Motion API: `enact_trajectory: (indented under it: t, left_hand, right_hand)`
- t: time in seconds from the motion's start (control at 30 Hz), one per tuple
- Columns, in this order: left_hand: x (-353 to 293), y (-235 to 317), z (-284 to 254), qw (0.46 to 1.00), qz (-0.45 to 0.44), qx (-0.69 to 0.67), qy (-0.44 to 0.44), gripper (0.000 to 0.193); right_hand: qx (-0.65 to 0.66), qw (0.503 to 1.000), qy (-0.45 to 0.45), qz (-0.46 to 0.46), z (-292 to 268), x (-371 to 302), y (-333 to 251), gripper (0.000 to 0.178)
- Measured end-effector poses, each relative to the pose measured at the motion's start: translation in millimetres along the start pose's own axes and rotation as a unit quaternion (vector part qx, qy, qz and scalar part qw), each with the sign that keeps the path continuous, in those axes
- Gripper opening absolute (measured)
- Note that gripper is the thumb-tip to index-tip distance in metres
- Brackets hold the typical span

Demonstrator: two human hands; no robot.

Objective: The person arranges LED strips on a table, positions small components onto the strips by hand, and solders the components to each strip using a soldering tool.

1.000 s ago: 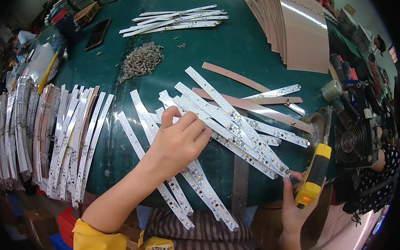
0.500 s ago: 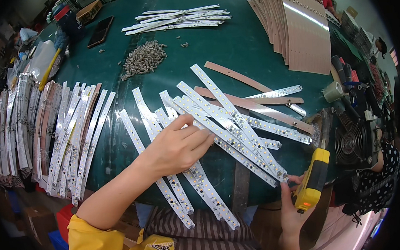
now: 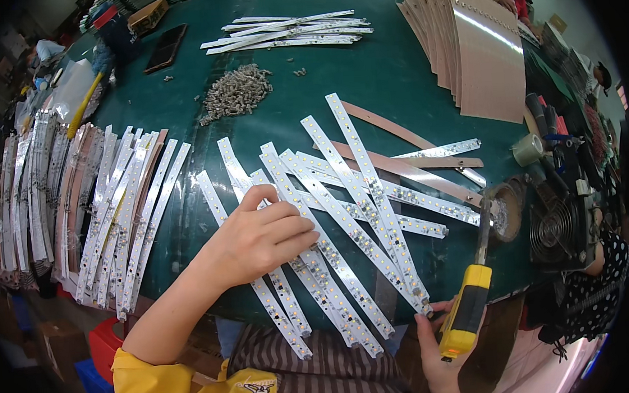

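My left hand [image 3: 259, 239], fingers curled, lies over a spread of white LED strips [image 3: 356, 295]; its fingertips meet one of these strips, though the grip itself is partly hidden. In my right hand [image 3: 439, 354] sits a yellow-and-black tool like a soldering gun [image 3: 467, 309], its metal shaft pointing away from me. The thumb and fingers of that hand also touch the near ends of two slanting LED strips [image 3: 397, 253]. Strips under my left hand overlap, and several stick out past the near table edge.
Many LED strips [image 3: 132, 215] stand in rows at left. Small metal parts [image 3: 236, 93] form a pile, with more strips [image 3: 286, 32] behind. Copper-coloured bars [image 3: 399, 162], a round dish [image 3: 506, 210], a fan [image 3: 553, 229] and brown panels [image 3: 489, 49] occupy the right side.
My left hand has shifted slightly left and nearer, and a strip from the slanting group now lies further left. My right hand with the tool has moved left and nearer.
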State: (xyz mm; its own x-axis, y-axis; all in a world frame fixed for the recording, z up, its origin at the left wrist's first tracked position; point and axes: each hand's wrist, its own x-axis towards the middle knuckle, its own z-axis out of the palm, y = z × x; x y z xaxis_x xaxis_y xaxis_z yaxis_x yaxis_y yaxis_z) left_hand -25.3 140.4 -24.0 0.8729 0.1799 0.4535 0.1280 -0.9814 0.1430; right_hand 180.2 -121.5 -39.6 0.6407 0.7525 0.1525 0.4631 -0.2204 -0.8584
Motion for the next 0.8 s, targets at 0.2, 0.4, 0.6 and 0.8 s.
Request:
enact_trajectory:
  t: [0.2, 0.4, 0.6, 0.8]
  left_hand:
    - [2.4, -4.6, -12.6, 0.998, -0.044, -0.031, -0.035, 0.012]
    - [36.0, -52.9, -8.8, 0.966, -0.245, -0.076, 0.023, 0.021]
    - [89.2, -147.2, 25.7, 0.931, -0.357, 0.036, 0.068, 0.031]
    - [114.8, -188.8, 45.1, 0.901, -0.434, 0.008, 0.021, 0.022]
  right_hand:
    - [0.008, 0.999, -0.025, 0.021, -4.4, -3.6, 0.6, 0.071]
    - [-0.008, 1.000, 0.019, 0.011, -13.1, -11.8, 15.8, 0.066]
    - [0.002, 1.000, -0.022, 0.009, -13.0, -4.7, 14.2, 0.061]
    - [-0.072, 0.996, 0.043, 0.007, -8.9, 7.8, -17.3, 0.029]
